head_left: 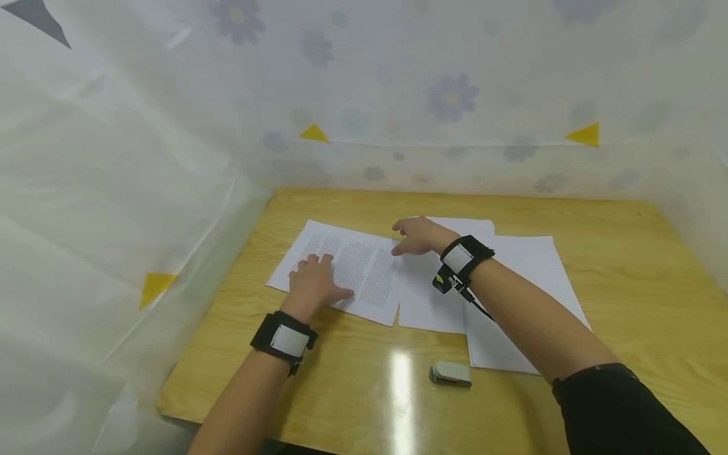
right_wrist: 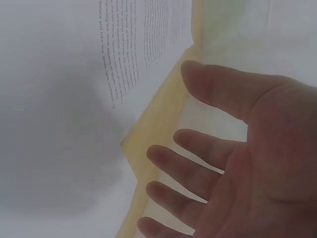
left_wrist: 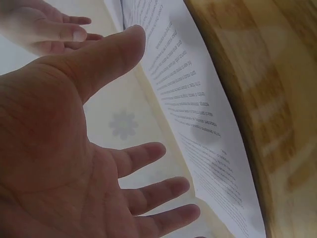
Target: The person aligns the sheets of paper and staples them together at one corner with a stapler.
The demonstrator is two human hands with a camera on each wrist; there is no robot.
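A wide yellow wooden table (head_left: 341, 404) filled the view, walled in by pale flowered sheeting (head_left: 398, 82). At its centre lay three overlapping sheets: a blank sheet (head_left: 529, 303) at three o'clock, a middle sheet (head_left: 423, 297) beside it, and the printed sheet (head_left: 352, 268) at nine o'clock of the group. The left hand (head_left: 313, 284) lay flat on the printed sheet, fingers spread and relaxed, gripping nothing. The right hand (head_left: 418, 235) rested at that sheet's upper right edge, fingers straight and loosely fanned, pinching nothing. Down at six o'clock of the papers sat a small grey stapler (head_left: 450, 374), well apart from both hands.
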